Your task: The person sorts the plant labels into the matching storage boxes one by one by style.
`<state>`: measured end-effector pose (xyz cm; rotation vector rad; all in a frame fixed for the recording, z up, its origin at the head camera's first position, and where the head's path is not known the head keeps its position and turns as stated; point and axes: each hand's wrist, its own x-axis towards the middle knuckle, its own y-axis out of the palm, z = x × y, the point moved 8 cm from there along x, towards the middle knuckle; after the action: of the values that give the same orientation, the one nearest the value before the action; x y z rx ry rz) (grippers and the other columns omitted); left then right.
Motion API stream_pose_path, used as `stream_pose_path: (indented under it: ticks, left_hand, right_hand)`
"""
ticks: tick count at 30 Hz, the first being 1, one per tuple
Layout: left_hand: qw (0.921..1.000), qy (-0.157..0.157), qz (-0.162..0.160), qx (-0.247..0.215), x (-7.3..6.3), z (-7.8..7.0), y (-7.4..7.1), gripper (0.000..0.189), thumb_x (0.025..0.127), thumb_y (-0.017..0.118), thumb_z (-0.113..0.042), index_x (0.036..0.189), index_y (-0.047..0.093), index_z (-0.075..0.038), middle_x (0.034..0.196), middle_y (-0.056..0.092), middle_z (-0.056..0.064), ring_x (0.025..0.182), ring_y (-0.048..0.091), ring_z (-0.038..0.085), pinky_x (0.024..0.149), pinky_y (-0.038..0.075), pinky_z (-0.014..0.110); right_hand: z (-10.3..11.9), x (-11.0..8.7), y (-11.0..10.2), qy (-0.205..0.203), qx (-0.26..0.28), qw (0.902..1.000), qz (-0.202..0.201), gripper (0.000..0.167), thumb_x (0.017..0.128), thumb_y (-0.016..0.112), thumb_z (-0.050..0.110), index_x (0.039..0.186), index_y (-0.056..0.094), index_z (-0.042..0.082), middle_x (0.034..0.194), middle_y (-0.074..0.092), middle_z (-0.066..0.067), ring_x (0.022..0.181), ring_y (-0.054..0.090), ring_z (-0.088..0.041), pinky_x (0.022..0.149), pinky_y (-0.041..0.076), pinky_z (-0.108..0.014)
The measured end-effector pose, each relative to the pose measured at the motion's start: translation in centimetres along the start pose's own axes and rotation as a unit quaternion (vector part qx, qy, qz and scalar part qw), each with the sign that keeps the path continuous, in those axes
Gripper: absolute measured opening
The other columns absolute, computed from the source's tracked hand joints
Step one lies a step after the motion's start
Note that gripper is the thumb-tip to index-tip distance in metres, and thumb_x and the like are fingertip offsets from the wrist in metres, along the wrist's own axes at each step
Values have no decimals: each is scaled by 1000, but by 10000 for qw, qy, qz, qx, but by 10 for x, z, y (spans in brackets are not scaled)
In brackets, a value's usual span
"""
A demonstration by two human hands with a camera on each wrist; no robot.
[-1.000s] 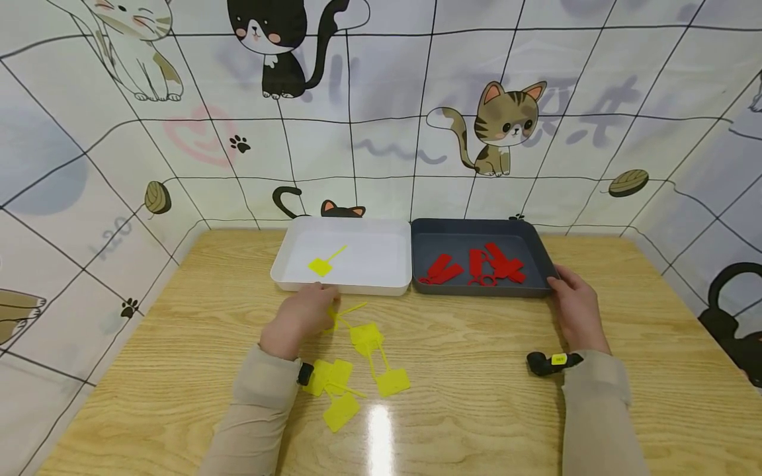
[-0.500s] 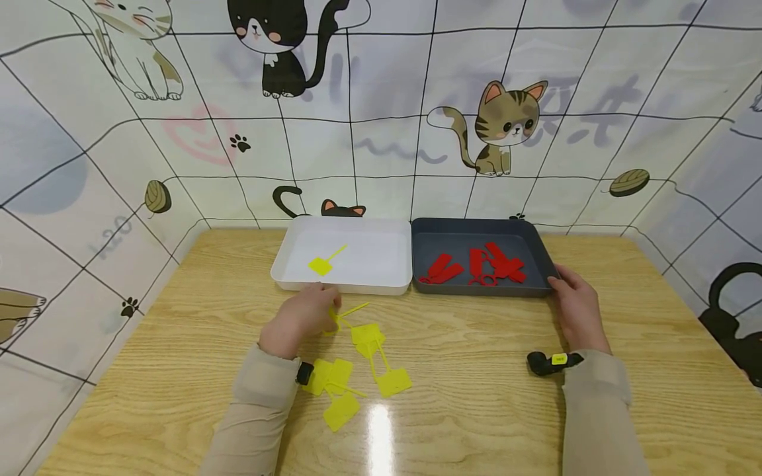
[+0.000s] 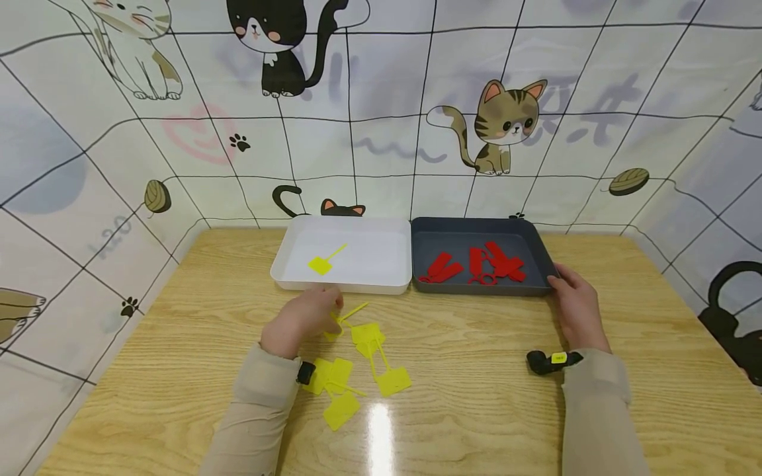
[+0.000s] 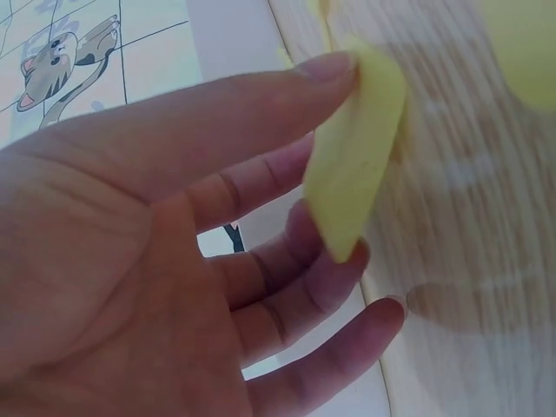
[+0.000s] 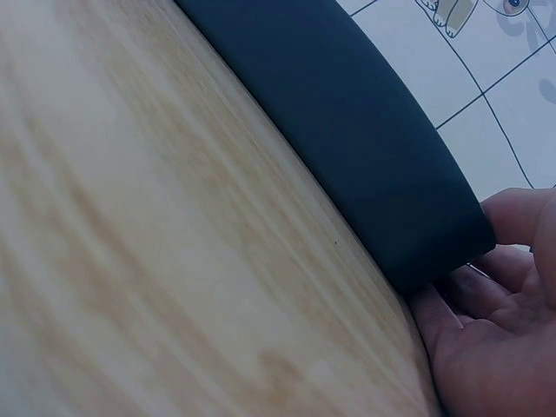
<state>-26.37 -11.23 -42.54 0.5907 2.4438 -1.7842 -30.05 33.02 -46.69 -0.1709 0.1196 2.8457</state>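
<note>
The left hand [image 3: 303, 317] pinches a yellow tag [image 4: 360, 156], the thumb tip pressed on its near face and fingertips behind it; the tag tilts, its pointed lower end by the fingers, just in front of the white tray [image 3: 381, 251]; the right hand [image 3: 577, 311] grips the near right corner of the dark tray [image 3: 476, 289]; other yellow tags [image 3: 393, 382] lie on the table [image 3: 464, 370] near the left wrist.
</note>
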Motion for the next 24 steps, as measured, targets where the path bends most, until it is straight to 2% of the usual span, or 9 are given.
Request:
stream_pose_path:
  ticks: [5,12,24]
  left_hand:
    - [9999,2,139,-53,1,0,3,27,73,74,-14,92,55,-11,90,49,1,78,44,19,65,40,29]
    - [9998,14,163,-82,1,0,3,12,74,67,-7,78,57,-12,72,51,-2,62,44,16,52,34,26]
    - [9992,16,183,-345,2,3,5,13,75,69,-13,73,56,-13,66,50,-2,56,42,15,50,33,25]
  right_hand:
    - [0,0,0,34,-80,10000,-13,52,92,49,22,139,31,10,146,20,-6,130,25,-14,101,23,-20]
    - [-2,0,-1,9,-86,10000,18,52,92,49,22,139,31,10,146,20,-7,130,25,-15,101,24,-20]
    - [-1,1,-1,-17,-94,10000,-24,52,92,49,21,139,31,8,146,19,-9,129,26,-16,100,25,-20]
